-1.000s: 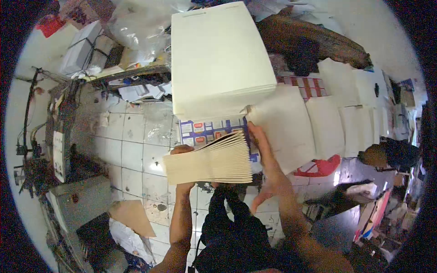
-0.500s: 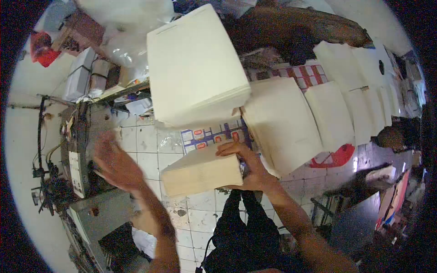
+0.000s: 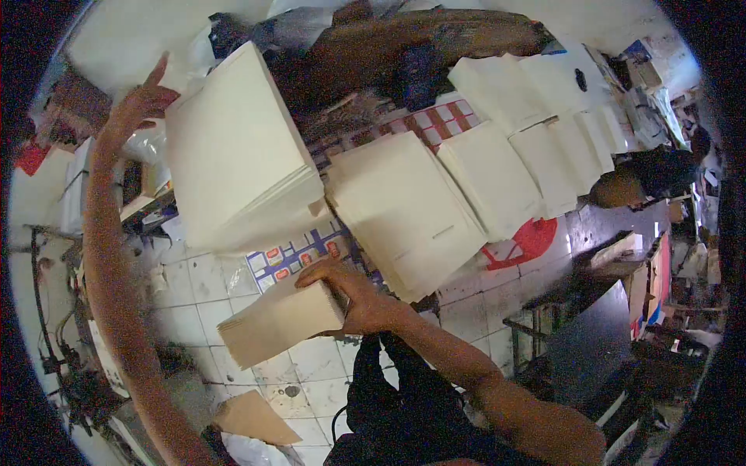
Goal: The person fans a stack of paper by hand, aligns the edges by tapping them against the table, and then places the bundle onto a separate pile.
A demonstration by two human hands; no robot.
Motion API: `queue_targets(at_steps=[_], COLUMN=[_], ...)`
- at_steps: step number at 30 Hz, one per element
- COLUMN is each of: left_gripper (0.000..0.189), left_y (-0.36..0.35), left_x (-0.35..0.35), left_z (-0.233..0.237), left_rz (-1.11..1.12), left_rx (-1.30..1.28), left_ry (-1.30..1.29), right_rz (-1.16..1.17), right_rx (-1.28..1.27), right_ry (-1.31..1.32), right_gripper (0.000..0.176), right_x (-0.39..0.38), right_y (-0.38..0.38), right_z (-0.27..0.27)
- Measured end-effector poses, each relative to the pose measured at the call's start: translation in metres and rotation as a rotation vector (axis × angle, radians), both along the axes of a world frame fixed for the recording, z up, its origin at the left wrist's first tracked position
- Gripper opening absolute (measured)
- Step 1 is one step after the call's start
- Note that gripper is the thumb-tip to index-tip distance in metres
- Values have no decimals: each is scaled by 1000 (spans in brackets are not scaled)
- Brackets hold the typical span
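My left hand [image 3: 140, 109] is stretched far out at the upper left, fingers spread and holding nothing. It is beside the left edge of a large pile of cream paper sheets [image 3: 233, 147]. Lower down, my right hand [image 3: 350, 295] is wrapped round the right end of a thick stack of paper [image 3: 280, 322], thumb and fingers on opposite faces. The layered edges of this stack face toward me. Just beyond it, a blue-and-white printed sheet [image 3: 299, 252] shows from under the large pile.
More piles of cream paper [image 3: 408, 210] run off to the right, over a red-and-white printed sheet [image 3: 439, 124]. A red piece [image 3: 528, 245] lies below them. Brown cardboard [image 3: 256, 419] lies on the tiled floor [image 3: 311, 373]. A dark panel [image 3: 590, 334] stands at the lower right.
My left hand has swung up and away, from left of the held stack to beside the large pile. My right hand keeps its grip on the stack. The view has turned to the right.
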State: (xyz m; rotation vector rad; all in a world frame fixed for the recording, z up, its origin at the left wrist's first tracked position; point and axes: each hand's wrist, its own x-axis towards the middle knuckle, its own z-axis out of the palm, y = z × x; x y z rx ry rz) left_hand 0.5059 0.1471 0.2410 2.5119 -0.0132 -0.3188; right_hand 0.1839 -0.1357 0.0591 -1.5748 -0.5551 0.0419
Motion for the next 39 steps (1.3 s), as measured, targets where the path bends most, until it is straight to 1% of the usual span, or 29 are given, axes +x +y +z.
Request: queue_targets(at_steps=[1, 3, 4, 5, 7, 9, 10, 11, 13, 14, 15, 17, 18, 22, 23, 24, 26, 29, 31, 33, 34, 35, 37, 39], left_gripper=[77, 77, 78, 79, 82, 70, 66, 56, 61, 73, 92, 96, 98, 82, 110, 112, 117, 124, 114, 104, 103, 102, 92, 95], left_y=[0, -1, 0, -1, -11, -4, -1, 2, 7, 9, 8, -6, -18, -41, -46, -44, -35, -20, -21, -25, -21, -14, 12, 7], left_x=[-1, 7, 6, 4, -6, -3, -2, -1, -6, -12, -22, -54, -66, -95, -97, -94, -78, -70, -98, -137, -161, -188, -245, -303], left_z=[-4, -3, -4, -4, -3, 0, 1, 2, -5, -15, -25, -54, -60, -61, -71, -74, -80, -94, -83, -62, -65, -70, -89, -108], left_rz=[-15, -71, -74, -76, -64, -92, -106, -134, -121, -79, -36, 118, 188, 268, 163, 153, 130, 89, 110, 127, 91, 49, -218, 462], left_rx=[17, 46, 50, 55, 53, 73, 84, 75, -47, -157, -265, -778, -1030, -1683, -1193, -1202, -1219, -1244, -1181, -1121, -1182, -1238, -1102, -761], left_ry=[-33, 43, 21, -1, -41, -16, -3, 13, -22, -76, -130, -290, -367, -158, -375, -378, -381, -359, -411, -481, -571, -661, -560, -285], right_rz=[-5, -21, -24, 14, 12, 8, 19, 28, 45, 54, 64, 48, 33, 62, 64, 68, 63, 39, 44, 44, 54, 60, 58, 40], right_rx=[-18, -44, -55, 21, -9, -63, -42, -24, 13, 35, 60, 56, 59, 99, 118, 139, 57, 39, 38, 27, 32, 41, 36, 1], right_ry=[-15, -63, -89, 13, -17, -19, -16, -11, 8, 21, 34, 21, 14, 88, 108, 127, 4, -34, -37, -34, -9, 16, 28, 1], right_gripper=[70, 70, 69, 70, 71, 72, 72, 72, 72, 72, 72, 71, 70, 72, 72, 73, 71, 71, 72, 73, 73, 73, 72, 71], right_x=[0, 1, 2, 1, 2, 2, 3, 3, 4, 4, 4, 4, 5, 4, 3, 3, 8, 6, 5, 4, 4, 4, 4, 4], right_y=[-1, -3, -3, -1, -1, -2, -2, -2, -3, -3, -3, -3, -2, 0, 1, 2, -1, 1, 1, 0, 0, -1, 1, 0], right_z=[0, 6, 8, 7, 5, 4, 5, 5, 4, 2, 1, 1, 1, 0, -1, -2, -3, -5, -5, -7, -7, -6, -7, -9])
